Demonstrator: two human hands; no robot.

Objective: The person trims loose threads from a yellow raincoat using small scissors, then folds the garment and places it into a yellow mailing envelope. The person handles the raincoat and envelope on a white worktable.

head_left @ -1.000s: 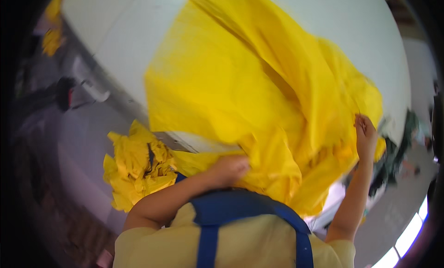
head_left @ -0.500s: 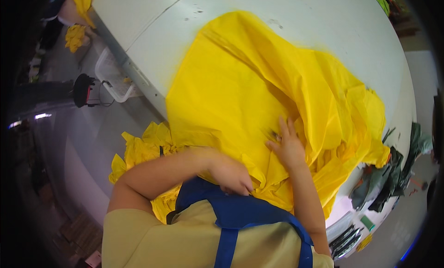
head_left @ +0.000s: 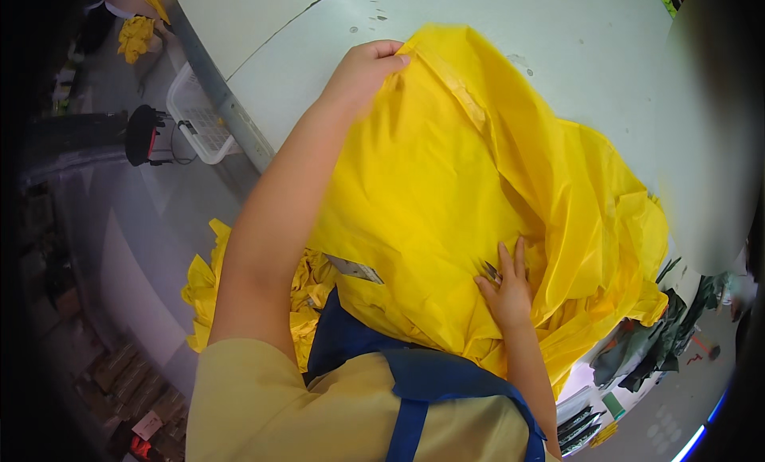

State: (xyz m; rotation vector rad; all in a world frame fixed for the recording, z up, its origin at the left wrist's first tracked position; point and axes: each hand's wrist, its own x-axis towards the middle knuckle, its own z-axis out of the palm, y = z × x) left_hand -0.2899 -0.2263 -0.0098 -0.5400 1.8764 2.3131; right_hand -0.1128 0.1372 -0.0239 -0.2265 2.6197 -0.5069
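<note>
Yellow cloth (head_left: pixel 430 175) is lying mostly on the worktop (head_left: pixel 279 55): left part fairly flat, right part bunching, unsmoothed. Left hand (head_left: pixel 365 75) is pinching its far edge; right hand (head_left: pixel 510 298) is resting, fingers splayed, hold on pointed tool (head_left: pixel 492 271) unclear.

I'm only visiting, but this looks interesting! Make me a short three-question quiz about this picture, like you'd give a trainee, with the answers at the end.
1. Multiple choice: what lies under the right hand?
a) a blue apron
b) yellow fabric
c) a cardboard box
2. True or false: the left hand grips the fabric near its far edge.
3. Fill in: seen from the wearer's side, the white basket is to the ____ of the pale table.

Key: 1. b; 2. true; 3. left.
</note>
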